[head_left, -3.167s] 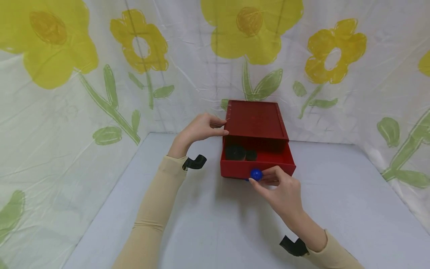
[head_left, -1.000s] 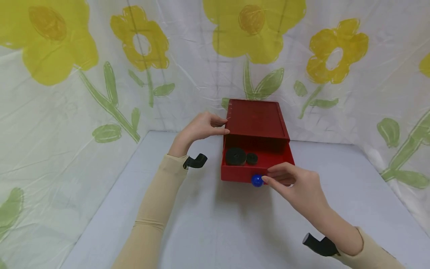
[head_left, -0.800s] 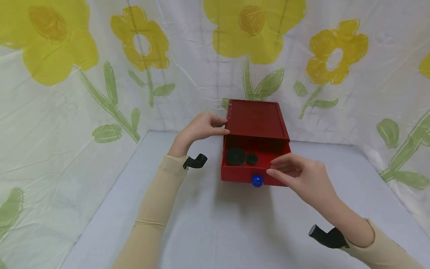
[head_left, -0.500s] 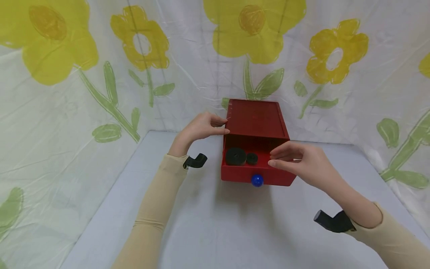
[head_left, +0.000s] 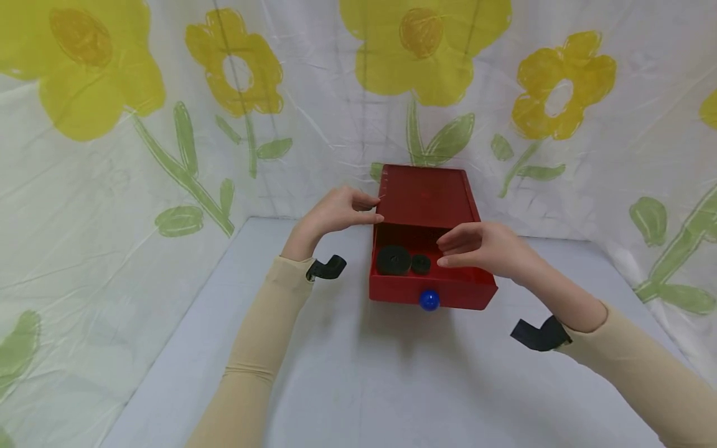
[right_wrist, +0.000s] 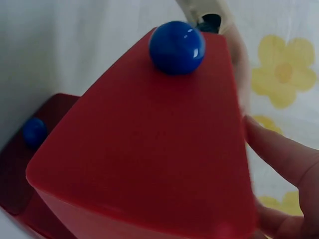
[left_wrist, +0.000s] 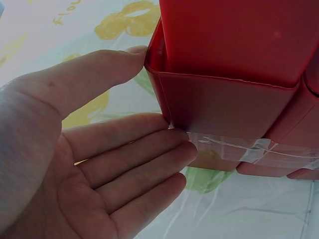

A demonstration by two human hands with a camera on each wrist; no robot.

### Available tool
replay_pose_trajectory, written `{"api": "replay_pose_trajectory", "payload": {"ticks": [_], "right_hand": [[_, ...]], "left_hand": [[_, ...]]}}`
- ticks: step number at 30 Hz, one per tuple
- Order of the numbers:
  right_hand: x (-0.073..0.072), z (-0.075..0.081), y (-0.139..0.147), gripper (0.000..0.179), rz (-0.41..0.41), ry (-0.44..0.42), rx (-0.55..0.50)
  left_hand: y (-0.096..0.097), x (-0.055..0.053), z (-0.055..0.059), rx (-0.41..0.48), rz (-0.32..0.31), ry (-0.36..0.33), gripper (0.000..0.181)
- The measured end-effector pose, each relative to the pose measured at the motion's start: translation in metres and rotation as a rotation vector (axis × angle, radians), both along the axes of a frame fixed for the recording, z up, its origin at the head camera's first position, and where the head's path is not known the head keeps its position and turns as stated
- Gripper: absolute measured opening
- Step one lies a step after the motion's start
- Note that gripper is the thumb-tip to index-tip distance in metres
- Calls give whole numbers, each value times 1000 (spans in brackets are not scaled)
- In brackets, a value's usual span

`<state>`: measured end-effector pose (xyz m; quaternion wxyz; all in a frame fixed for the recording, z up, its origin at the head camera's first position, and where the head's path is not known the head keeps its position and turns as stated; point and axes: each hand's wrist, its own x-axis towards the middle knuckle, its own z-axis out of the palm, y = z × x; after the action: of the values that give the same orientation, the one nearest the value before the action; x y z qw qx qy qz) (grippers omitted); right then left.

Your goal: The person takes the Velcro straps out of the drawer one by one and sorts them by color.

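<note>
A red drawer cabinet [head_left: 428, 198] stands at the back of the table, its upper drawer [head_left: 394, 290] pulled out. On the drawer front is a round blue knob [head_left: 429, 300]. Inside the drawer lie a large black disc [head_left: 394, 260] and a smaller black disc [head_left: 421, 264], side by side. My left hand [head_left: 338, 211] touches the cabinet's left side with thumb and fingertips, fingers nearly straight. My right hand [head_left: 487, 247] hovers over the drawer's right part, its fingers loosely bent and apart, just right of the small disc, holding nothing.
Below the open drawer, a second blue knob [right_wrist: 35, 132] shows on a lower drawer front in the right wrist view. Clear tape [left_wrist: 259, 149] runs along the cabinet. Behind the white table [head_left: 358, 379] hangs a flower-printed sheet [head_left: 313, 112].
Earlier my right hand pinched the blue knob and the drawer came further out. It then let go, rose, and moved in over the drawer towards the discs. My left hand stayed put.
</note>
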<state>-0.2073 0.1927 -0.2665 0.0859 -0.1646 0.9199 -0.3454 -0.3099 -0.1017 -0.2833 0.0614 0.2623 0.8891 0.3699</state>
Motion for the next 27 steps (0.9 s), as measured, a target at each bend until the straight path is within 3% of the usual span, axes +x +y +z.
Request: {"api": "replay_pose_trajectory", "payload": {"ticks": [5, 8, 17, 27], "right_hand": [[-14, -13, -3, 47, 33, -32, -81], [-19, -20, -5, 46, 38, -5, -91], [-24, -32, -16, 44, 34, 88, -26], [-32, -39, -21, 44, 76, 65, 0]], "left_hand": [[0, 0, 0, 1, -6, 0, 53], [0, 0, 0, 5, -9, 0, 53], [0, -1, -1, 8, -3, 8, 53], [0, -1, -2, 12, 2, 1, 53]]}}
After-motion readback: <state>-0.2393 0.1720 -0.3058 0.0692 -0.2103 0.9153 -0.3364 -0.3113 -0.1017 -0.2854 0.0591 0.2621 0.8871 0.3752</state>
